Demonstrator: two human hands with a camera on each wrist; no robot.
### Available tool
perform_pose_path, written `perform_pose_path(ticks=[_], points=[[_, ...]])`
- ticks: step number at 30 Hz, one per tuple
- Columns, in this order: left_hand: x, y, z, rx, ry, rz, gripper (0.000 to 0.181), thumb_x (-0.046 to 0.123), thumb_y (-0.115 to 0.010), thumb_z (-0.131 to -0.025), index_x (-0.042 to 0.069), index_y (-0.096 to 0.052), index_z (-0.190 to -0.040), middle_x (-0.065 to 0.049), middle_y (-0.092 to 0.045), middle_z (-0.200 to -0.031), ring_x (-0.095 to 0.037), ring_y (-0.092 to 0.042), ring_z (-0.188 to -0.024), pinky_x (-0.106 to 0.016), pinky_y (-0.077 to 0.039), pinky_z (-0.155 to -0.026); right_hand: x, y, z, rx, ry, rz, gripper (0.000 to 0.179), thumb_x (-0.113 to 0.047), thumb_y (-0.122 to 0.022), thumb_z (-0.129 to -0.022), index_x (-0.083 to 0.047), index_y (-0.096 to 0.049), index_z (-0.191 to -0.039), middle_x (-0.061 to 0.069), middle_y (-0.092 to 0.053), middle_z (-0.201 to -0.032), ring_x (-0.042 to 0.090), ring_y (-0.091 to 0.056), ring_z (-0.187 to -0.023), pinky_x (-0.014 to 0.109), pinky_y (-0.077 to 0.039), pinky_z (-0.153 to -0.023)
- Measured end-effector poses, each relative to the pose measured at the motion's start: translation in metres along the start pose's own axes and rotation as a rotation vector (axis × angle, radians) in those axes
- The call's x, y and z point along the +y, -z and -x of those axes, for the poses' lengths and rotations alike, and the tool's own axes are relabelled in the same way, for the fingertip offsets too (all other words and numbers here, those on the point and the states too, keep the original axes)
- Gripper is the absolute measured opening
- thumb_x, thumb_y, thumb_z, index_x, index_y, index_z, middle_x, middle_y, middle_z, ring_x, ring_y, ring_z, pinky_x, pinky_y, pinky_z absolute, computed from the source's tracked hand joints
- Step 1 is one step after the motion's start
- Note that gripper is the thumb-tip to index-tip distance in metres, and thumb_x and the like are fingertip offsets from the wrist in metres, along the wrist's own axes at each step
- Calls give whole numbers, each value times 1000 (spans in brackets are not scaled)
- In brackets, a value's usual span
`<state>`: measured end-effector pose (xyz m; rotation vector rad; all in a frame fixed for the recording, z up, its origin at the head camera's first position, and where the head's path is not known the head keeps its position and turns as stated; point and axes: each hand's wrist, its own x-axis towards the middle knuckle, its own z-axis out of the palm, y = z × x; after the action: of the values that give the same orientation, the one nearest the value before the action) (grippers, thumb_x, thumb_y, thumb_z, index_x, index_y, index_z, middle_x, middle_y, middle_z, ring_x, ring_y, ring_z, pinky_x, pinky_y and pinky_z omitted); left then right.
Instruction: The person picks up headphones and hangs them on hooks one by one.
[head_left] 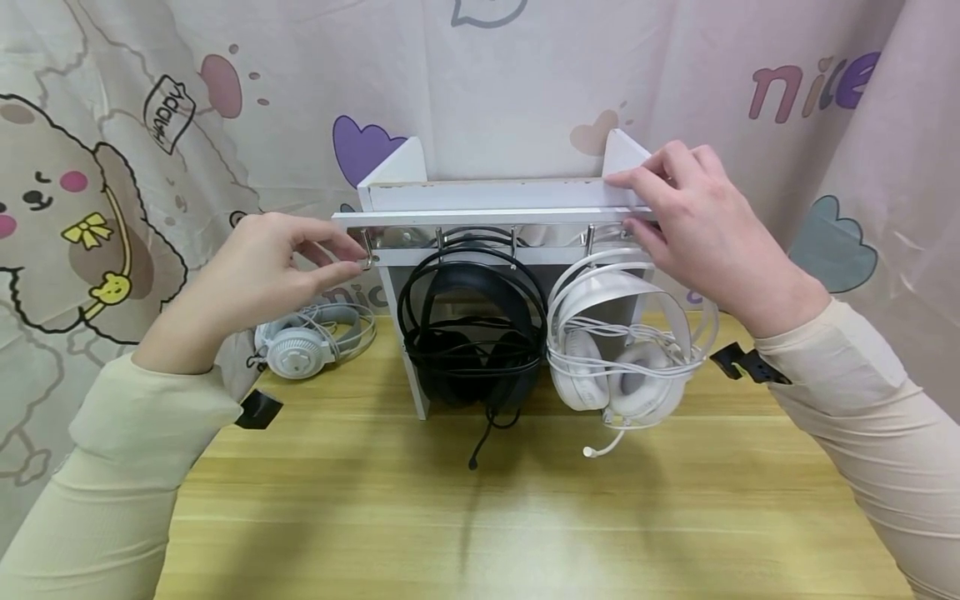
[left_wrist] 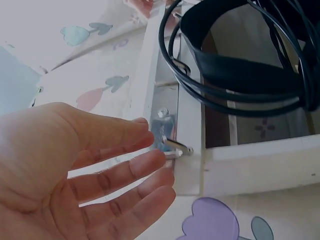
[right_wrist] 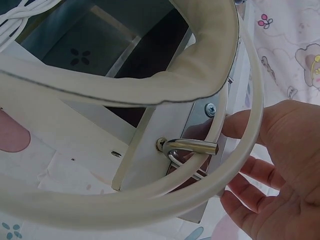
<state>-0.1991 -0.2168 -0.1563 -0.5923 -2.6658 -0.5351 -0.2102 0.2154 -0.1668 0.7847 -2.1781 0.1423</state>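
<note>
A white rack (head_left: pixel 487 197) with a row of metal hooks stands on the table. A black headset (head_left: pixel 472 333) with a microphone boom and looped cable hangs on its middle hooks. To the right hangs a white headset (head_left: pixel 626 342), its outer band over a hook (right_wrist: pixel 190 147). My left hand (head_left: pixel 273 267) is at the leftmost hook (left_wrist: pixel 176 146), thumb and fingers apart around it; contact is unclear. My right hand (head_left: pixel 693 217) grips the rack's upper right corner, index finger over the top and thumb at the front.
Grey-and-white headphones (head_left: pixel 303 346) with a coiled cable lie on the wooden table (head_left: pixel 480 533), left of the rack. A printed curtain (head_left: pixel 517 92) hangs close behind. White side panels (head_left: pixel 397 171) rise above the rack's top.
</note>
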Motion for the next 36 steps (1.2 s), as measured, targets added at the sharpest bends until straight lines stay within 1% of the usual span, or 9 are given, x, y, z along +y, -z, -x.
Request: perform_pose_path(ticks=[4, 8, 15, 21, 24, 28, 31, 34, 36], points=[[-8, 0, 1, 2, 25, 12, 10, 26, -79, -99, 24, -84, -107, -1, -82, -104, -21, -76, -94, -24, -51, -70, -1, 1, 0, -1, -1, -1, 40, -1, -74, -98, -3, -69, -138, 26, -59, -118, 46, -48, -102, 57, -44, -86], [-18, 0, 0, 0, 56, 11, 12, 29, -79, -99, 26, -84, -109, 0, -82, -104, -18, -75, -92, -22, -52, -69, -1, 1, 0, -3, -3, 1, 40, -1, -74, -98, -3, -69, -138, 26, -59, -118, 46, -48, -101, 56, -45, -85], [-44, -7, -5, -34, 115, -7, 18, 33, -76, -101, 23, -83, -114, -4, -82, -111, -21, -76, -98, -31, -53, -78, -1, 0, 0, 2, 1, 8, 40, -2, -74, -98, -3, -69, -138, 26, -58, -117, 47, -48, -102, 58, -46, -86], [-64, -19, -10, -79, 160, 18, 22, 31, -75, -101, 19, -82, -118, -7, -82, -114, -22, -77, -97, -32, -54, -79, -1, 0, 0, 2, -3, 8, 40, -2, -74, -99, -3, -68, -138, 26, -58, -117, 47, -49, -103, 59, -47, -87], [-74, -28, -13, -98, 165, 19, 22, 30, -74, -102, 17, -81, -118, -8, -81, -112, -25, -77, -98, -31, -54, -79, -1, 0, 0, 2, 0, 11, 40, -2, -74, -99, -3, -68, -138, 26, -58, -117, 47, -49, -103, 58, -47, -87], [-86, -41, -16, -135, 163, 52, 24, 26, -75, -102, 12, -80, -119, -12, -80, -113, -32, -76, -102, -30, -55, -77, -1, 0, 0, -1, -3, 12, 40, -2, -74, -99, -3, -68, -138, 26, -58, -117, 47, -49, -103, 59, -47, -88], [-94, -50, -18, -161, 167, 70, 26, 26, -75, -101, 9, -78, -121, -16, -79, -115, -34, -76, -103, -36, -59, -79, -1, 0, 0, -1, -8, 10, 40, -2, -74, -99, -4, -68, -138, 26, -58, -117, 47, -48, -103, 59, -46, -88], [-100, -59, -21, -184, 175, 74, 28, 26, -75, -101, 7, -77, -123, -18, -79, -117, -36, -75, -105, -48, -61, -88, -1, -1, 0, 0, -10, 9, 40, -2, -74, -98, -4, -68, -138, 26, -58, -117, 47, -48, -103, 59, -46, -88], [-104, -64, -23, -197, 183, 80, 29, 26, -75, -102, 7, -76, -123, -19, -78, -118, -38, -74, -108, -55, -59, -95, -1, -1, 0, 2, -9, 8, 40, -2, -74, -98, -4, -68, -138, 26, -58, -117, 47, -48, -103, 59, -46, -88]])
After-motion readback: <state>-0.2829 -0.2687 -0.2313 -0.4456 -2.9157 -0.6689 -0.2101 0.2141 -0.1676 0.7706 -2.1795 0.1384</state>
